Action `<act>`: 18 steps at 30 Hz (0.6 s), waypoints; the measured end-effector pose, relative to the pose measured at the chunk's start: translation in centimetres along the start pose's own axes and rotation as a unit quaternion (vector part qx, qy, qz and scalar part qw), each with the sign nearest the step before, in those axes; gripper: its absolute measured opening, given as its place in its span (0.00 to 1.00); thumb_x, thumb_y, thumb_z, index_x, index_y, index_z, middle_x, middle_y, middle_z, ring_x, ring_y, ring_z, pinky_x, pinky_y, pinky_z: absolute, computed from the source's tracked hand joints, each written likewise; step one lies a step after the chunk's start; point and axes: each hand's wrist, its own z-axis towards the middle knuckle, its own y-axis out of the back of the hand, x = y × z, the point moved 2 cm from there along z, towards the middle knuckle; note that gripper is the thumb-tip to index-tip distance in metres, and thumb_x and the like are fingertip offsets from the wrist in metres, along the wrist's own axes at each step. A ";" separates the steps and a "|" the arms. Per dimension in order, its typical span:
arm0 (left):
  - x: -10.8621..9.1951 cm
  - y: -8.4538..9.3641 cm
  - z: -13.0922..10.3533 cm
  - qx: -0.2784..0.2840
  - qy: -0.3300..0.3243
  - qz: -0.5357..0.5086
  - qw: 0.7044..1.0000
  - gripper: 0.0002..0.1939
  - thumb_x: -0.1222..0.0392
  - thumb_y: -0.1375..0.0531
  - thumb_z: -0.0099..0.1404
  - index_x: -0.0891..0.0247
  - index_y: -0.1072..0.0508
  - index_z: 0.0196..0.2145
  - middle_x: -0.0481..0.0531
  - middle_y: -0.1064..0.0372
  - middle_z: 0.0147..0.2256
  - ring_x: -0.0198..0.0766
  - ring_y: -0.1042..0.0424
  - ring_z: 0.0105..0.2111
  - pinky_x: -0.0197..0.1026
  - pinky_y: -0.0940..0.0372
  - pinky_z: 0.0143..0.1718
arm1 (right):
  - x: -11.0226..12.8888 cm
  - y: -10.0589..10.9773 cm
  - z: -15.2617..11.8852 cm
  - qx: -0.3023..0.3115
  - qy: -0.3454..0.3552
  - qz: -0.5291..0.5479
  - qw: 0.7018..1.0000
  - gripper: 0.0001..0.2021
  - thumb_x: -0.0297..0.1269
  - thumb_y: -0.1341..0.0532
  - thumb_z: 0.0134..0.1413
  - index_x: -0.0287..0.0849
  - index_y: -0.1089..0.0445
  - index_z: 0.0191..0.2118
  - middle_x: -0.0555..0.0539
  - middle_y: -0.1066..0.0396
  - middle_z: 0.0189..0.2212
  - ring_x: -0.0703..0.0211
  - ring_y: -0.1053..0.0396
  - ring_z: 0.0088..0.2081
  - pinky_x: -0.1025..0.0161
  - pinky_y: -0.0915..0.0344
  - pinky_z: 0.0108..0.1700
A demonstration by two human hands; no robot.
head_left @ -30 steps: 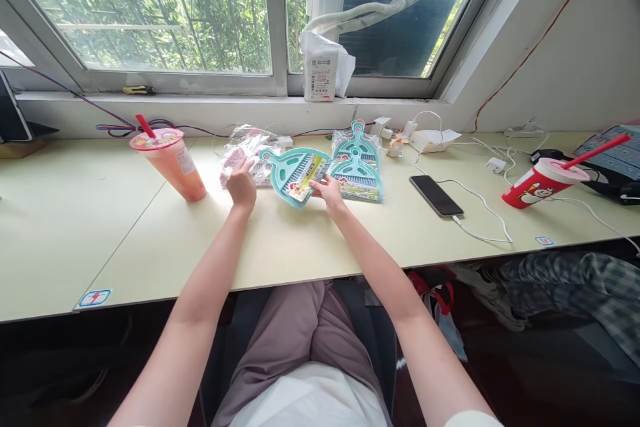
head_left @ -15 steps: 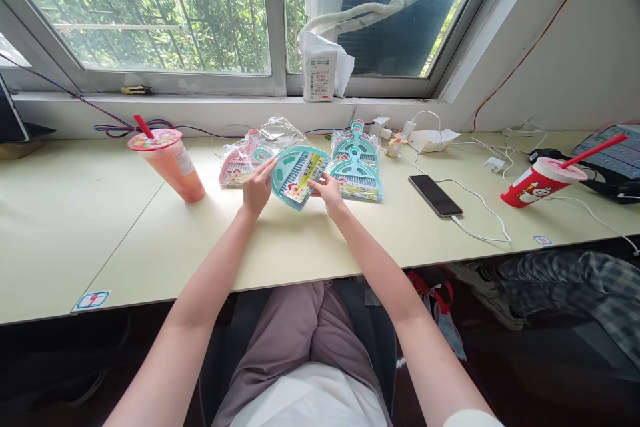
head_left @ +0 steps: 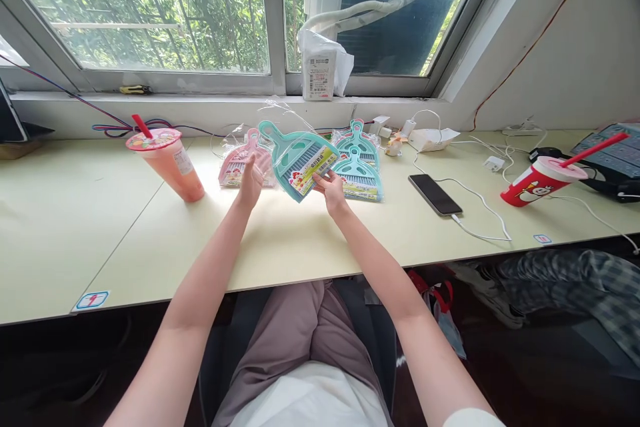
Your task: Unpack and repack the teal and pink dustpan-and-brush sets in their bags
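A teal dustpan set (head_left: 296, 159) with a small brush and a yellow label is tilted above the table, its handle toward the upper left. My right hand (head_left: 330, 190) pinches its lower right corner. My left hand (head_left: 251, 181) is just left of it, fingers extended, apart from the set and in front of a wrapped pink dustpan set (head_left: 231, 168). Two more wrapped sets lie behind my right hand: a front teal one (head_left: 361, 173) and a rear one (head_left: 356, 141) with a pink edge.
A cup of orange drink (head_left: 175, 167) stands at left. To the right are a black phone (head_left: 435, 195) on a white cable, a red cup (head_left: 535, 183) and chargers. Someone's checkered trouser leg (head_left: 575, 287) shows at lower right. A wrapped box (head_left: 319, 77) stands on the windowsill.
My left hand has let go of the teal set and moved slightly left and down. The set has turned, and its handle now shows fully at the upper left.
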 end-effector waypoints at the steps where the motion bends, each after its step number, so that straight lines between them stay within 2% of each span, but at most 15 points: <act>1: 0.2 -0.2 0.1 0.039 0.015 -0.060 0.997 0.32 0.41 0.59 0.72 0.63 0.40 0.64 0.61 0.29 0.53 0.51 0.34 0.59 0.53 0.37 0.57 | -0.1 -0.1 0.0 0.005 0.001 -0.006 1.000 0.18 0.39 0.26 0.46 0.43 0.31 0.41 0.47 0.21 0.36 0.52 0.22 0.41 0.54 0.24 0.48; 3: 0.5 -0.8 -0.1 0.068 0.058 -0.162 0.983 0.32 0.39 0.55 0.69 0.64 0.34 0.59 0.60 0.25 0.48 0.51 0.28 0.53 0.52 0.33 0.52 | -0.2 -0.3 -0.1 0.015 0.000 -0.018 1.000 0.18 0.40 0.26 0.45 0.43 0.31 0.40 0.47 0.21 0.35 0.52 0.22 0.40 0.53 0.23 0.47; 6: 0.6 -2.1 -0.9 0.072 0.111 -0.241 0.961 0.30 0.40 0.48 0.66 0.65 0.30 0.55 0.60 0.24 0.48 0.51 0.25 0.49 0.50 0.29 0.48 | -0.3 -0.6 -0.2 0.033 0.003 -0.025 0.999 0.19 0.41 0.25 0.43 0.43 0.31 0.39 0.47 0.21 0.34 0.50 0.22 0.40 0.51 0.22 0.45; 9: 0.2 -3.3 -1.7 0.087 0.141 -0.275 0.947 0.28 0.43 0.42 0.63 0.66 0.28 0.53 0.59 0.25 0.49 0.51 0.26 0.50 0.47 0.29 0.47 | -0.2 -0.6 -0.3 0.029 0.011 -0.019 0.999 0.19 0.41 0.25 0.44 0.43 0.31 0.40 0.47 0.21 0.34 0.50 0.22 0.40 0.52 0.21 0.44; 13: -0.2 -3.9 -2.3 0.123 0.169 -0.275 0.938 0.28 0.44 0.38 0.60 0.66 0.27 0.51 0.59 0.25 0.49 0.51 0.25 0.49 0.46 0.28 0.44 | -0.2 -0.3 -0.2 -0.010 0.011 -0.007 1.000 0.17 0.40 0.27 0.47 0.43 0.31 0.41 0.47 0.21 0.35 0.51 0.22 0.41 0.54 0.22 0.45; 15: 0.0 -4.0 -2.4 0.160 0.181 -0.277 0.930 0.29 0.43 0.38 0.60 0.65 0.27 0.52 0.60 0.25 0.50 0.52 0.26 0.50 0.47 0.28 0.45 | -0.2 -0.2 -0.1 -0.025 0.012 0.004 1.000 0.17 0.38 0.28 0.48 0.43 0.31 0.42 0.46 0.21 0.36 0.52 0.22 0.42 0.54 0.22 0.46; 18: 0.4 -4.3 -2.7 0.270 0.201 -0.291 0.896 0.30 0.41 0.40 0.62 0.63 0.28 0.55 0.62 0.27 0.53 0.55 0.27 0.52 0.52 0.29 0.48 | -0.3 -0.1 -0.1 -0.038 0.019 0.022 0.999 0.17 0.35 0.30 0.50 0.42 0.31 0.46 0.45 0.21 0.38 0.52 0.22 0.41 0.55 0.22 0.46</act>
